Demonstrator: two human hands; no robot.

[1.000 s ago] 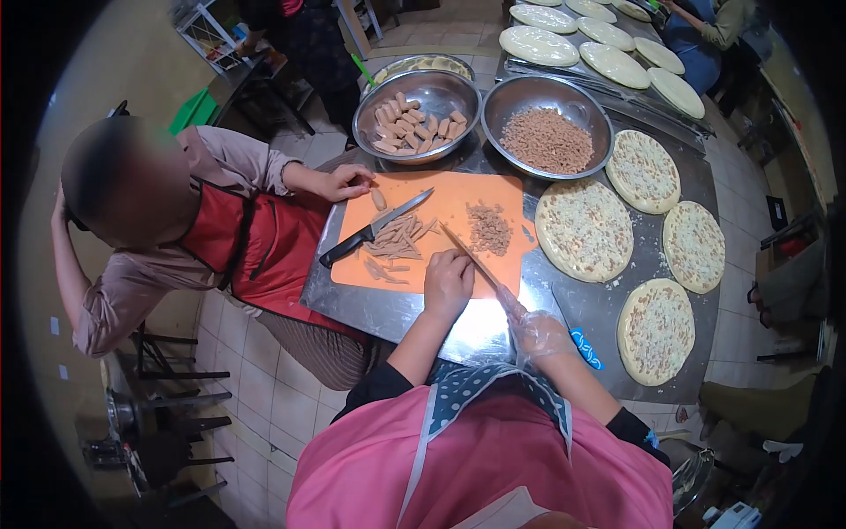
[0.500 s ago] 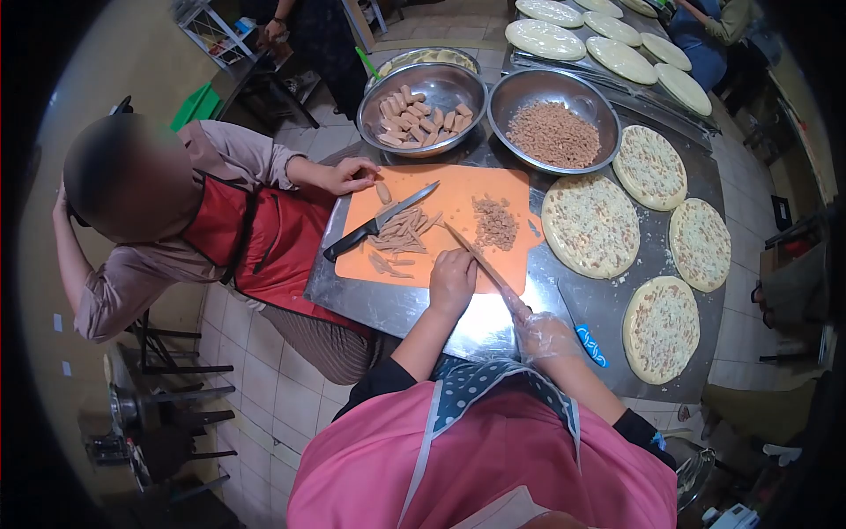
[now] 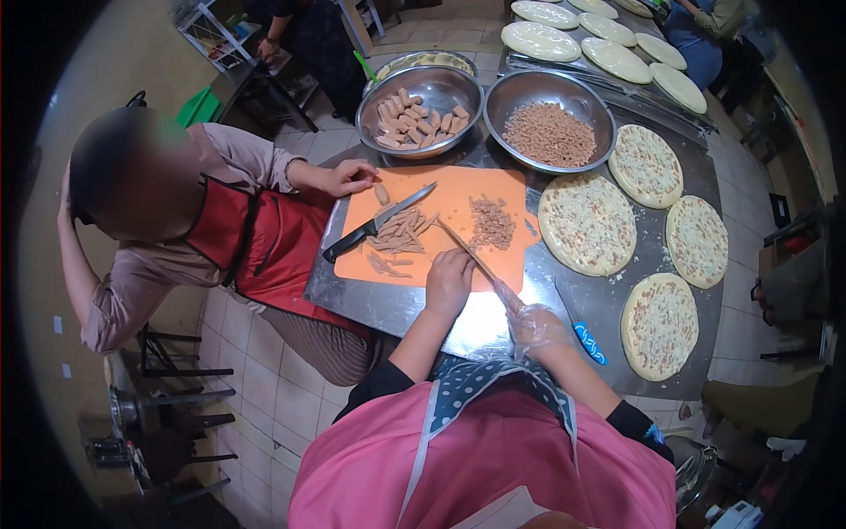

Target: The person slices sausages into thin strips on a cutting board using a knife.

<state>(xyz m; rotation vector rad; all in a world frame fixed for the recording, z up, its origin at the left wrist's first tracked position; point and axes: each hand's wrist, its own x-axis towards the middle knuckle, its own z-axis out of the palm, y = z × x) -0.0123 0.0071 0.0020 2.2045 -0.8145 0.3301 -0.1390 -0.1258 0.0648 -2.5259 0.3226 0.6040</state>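
A knife (image 3: 474,256) is gripped in my right hand (image 3: 539,329), which wears a clear plastic glove. Its blade slants up and left across the orange cutting board (image 3: 370,185). My left hand (image 3: 450,280) rests at the board's near edge, fingers curled together close to the blade; what is under them is hidden. Left of the blade lies a pile of sausage strips (image 3: 403,231). To its right is a heap of chopped sausage (image 3: 491,222). A black-handled knife (image 3: 357,238) lies across the board's left side, with a whole sausage (image 3: 382,194) beyond it.
Behind the board stand a steel bowl of sausage pieces (image 3: 366,132) and a bowl of chopped sausage (image 3: 608,132). Several topped pizzas (image 3: 586,225) and a blue-handled knife (image 3: 589,344) lie rightward. A co-worker's hand (image 3: 352,177) touches the board's left edge.
The view has shifted slightly. The knife and my right hand have moved a little up and left; my left hand stays nearly in place.
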